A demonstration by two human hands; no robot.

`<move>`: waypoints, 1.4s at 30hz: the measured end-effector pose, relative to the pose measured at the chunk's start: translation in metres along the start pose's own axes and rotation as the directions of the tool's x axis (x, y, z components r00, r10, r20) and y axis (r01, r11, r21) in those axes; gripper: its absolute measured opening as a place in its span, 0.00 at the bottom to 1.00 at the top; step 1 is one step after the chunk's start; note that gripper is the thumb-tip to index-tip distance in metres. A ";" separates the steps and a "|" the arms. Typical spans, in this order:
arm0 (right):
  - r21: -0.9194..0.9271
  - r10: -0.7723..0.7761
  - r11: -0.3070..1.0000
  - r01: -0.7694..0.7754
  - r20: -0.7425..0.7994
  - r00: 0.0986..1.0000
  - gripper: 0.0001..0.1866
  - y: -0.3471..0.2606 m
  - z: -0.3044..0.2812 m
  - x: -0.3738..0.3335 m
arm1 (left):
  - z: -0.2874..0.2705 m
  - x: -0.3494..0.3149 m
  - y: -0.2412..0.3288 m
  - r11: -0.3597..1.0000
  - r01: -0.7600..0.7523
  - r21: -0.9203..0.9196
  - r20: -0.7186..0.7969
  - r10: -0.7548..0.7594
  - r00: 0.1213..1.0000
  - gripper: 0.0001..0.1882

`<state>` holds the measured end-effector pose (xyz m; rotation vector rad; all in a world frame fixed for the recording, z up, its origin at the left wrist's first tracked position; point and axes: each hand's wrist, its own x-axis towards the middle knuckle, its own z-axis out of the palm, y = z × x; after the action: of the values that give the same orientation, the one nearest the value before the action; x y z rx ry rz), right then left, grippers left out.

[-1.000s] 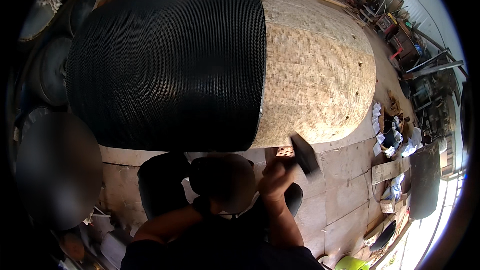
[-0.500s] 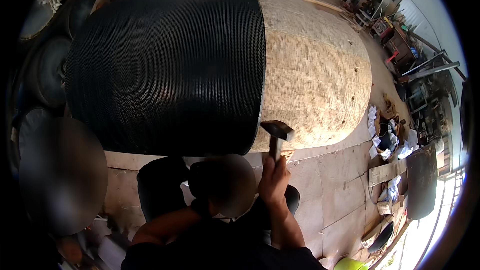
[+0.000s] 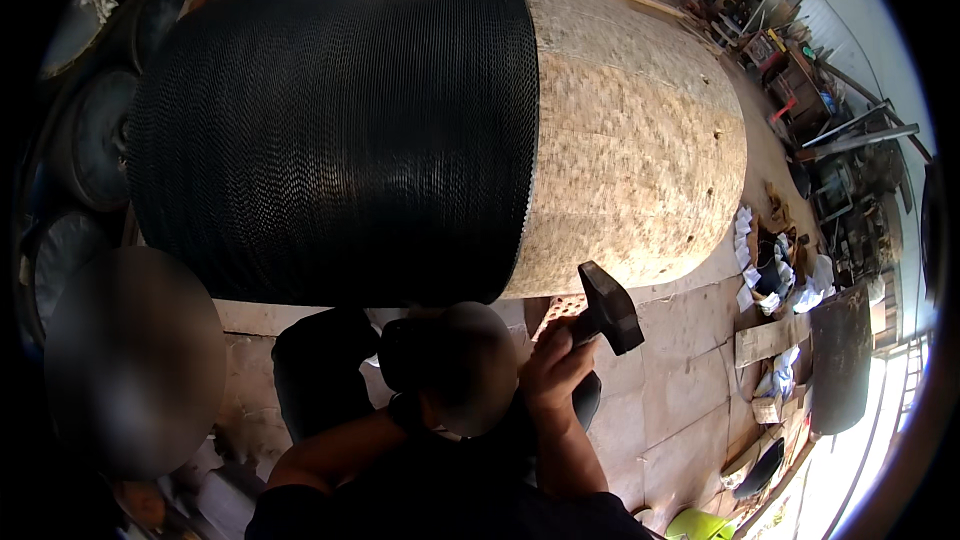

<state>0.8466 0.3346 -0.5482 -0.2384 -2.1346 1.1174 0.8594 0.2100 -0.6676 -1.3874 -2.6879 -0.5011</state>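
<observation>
My right hand point(image 3: 557, 368) is closed round the handle of a hammer point(image 3: 608, 310). Its dark metal head is lifted, just off the lower right side of a large barrel-shaped drum. The left part of this drum is covered by a black ridged layer point(image 3: 340, 130); the right part is a mottled tan surface point(image 3: 630, 140) with a row of small holes. Where the two meet, the black edge runs down toward me. My left forearm point(image 3: 345, 450) reaches inward, but a dark blurred round patch point(image 3: 468, 370) hides that hand and its fingers.
A brick with holes point(image 3: 562, 314) sits beneath the drum. Round drum ends point(image 3: 100, 140) line the left, above a blurred round shape point(image 3: 135, 360). Along the right lie a plank point(image 3: 772, 342), a dark curved sheet point(image 3: 841, 360) and white scraps. Tools and machinery crowd the far right wall.
The hammer has swung away from the black edge, right and toward me, and its head has turned. The drum appears slightly shifted in view. My left forearm has barely moved.
</observation>
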 end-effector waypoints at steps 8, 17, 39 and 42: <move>-0.215 0.047 0.976 -0.017 0.134 0.990 0.07 0.000 -0.007 0.004 | 0.010 0.001 -0.003 0.986 0.015 -0.164 0.001 -0.015 1.000 0.11; -0.231 -0.011 0.972 0.036 0.109 0.994 0.10 0.010 -0.010 0.002 | -0.026 -0.001 0.001 0.967 0.055 -0.247 0.085 -0.035 0.996 0.11; -0.243 -0.067 0.962 0.126 0.238 0.969 0.09 0.032 0.005 0.016 | -0.197 0.093 -0.147 0.939 0.152 0.309 -0.808 0.175 0.562 0.20; -0.295 -0.016 0.951 0.097 0.264 0.964 0.12 0.037 0.006 0.005 | -0.192 0.090 -0.149 0.934 0.155 0.321 -0.807 0.185 0.561 0.19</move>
<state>0.8333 0.3561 -0.5767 -0.1770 -2.5317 0.8154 0.6707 0.1390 -0.5049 -0.7536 -1.8301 -0.4642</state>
